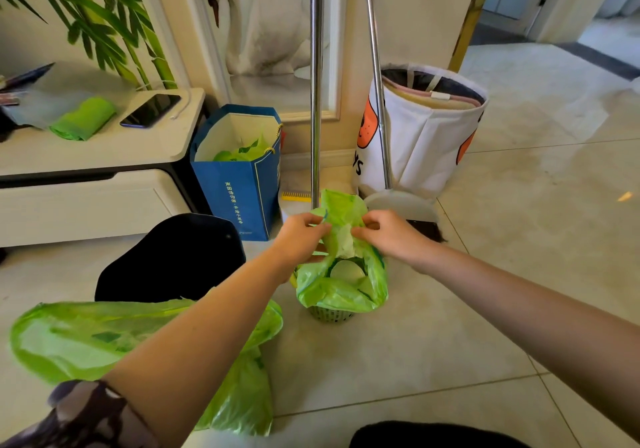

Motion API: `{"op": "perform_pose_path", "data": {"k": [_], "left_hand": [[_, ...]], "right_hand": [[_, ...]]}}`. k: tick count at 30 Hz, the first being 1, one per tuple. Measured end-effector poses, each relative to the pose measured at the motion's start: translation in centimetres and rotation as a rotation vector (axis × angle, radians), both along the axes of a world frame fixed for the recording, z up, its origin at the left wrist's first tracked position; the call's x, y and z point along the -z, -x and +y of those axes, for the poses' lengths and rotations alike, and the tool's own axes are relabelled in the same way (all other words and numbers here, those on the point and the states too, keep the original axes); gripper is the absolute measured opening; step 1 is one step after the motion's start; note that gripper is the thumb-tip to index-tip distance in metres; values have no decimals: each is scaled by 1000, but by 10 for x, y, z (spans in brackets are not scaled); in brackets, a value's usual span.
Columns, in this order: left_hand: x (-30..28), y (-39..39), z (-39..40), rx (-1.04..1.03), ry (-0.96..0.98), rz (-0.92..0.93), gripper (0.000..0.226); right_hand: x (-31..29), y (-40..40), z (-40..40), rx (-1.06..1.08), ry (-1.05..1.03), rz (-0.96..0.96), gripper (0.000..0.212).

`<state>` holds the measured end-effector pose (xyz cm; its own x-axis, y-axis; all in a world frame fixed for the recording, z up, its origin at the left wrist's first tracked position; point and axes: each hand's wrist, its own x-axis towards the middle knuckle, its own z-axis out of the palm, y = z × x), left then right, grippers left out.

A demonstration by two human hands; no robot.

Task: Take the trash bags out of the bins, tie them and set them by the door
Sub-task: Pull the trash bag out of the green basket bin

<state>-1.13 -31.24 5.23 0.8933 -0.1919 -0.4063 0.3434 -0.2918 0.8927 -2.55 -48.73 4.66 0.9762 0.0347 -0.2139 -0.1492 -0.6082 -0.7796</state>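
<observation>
At centre frame our left hand (300, 236) and right hand (388, 234) each pinch a gathered flap of the green trash bag (341, 274), fingers closed on the film, with the bag still seated in the small mesh bin (330, 314) on the floor tiles. To tie well, we judge we should draw both flaps up evenly, cross them close above the contents, and cinch the knot snug before lifting, so nothing spills. A second green bag (69, 336) lies at lower left, under our left forearm. The blue paper gift bag (239, 198) at centre left carries a column of Chinese characters, too small to read surely. The white fabric basket (426, 142) shows only the letters "ys".
</observation>
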Motion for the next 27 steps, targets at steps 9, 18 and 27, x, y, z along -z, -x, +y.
{"op": "perform_pose_path", "data": {"k": [9, 18, 27], "left_hand": [[9, -3, 4, 67, 66, 94, 36], [68, -19, 39, -61, -434, -12, 36], [120, -22, 33, -236, -308, 244, 33]], "right_hand": [[17, -13, 17, 76, 41, 119, 42], [28, -20, 2, 103, 233, -23, 27], [31, -31, -8, 50, 263, -121, 27]]}}
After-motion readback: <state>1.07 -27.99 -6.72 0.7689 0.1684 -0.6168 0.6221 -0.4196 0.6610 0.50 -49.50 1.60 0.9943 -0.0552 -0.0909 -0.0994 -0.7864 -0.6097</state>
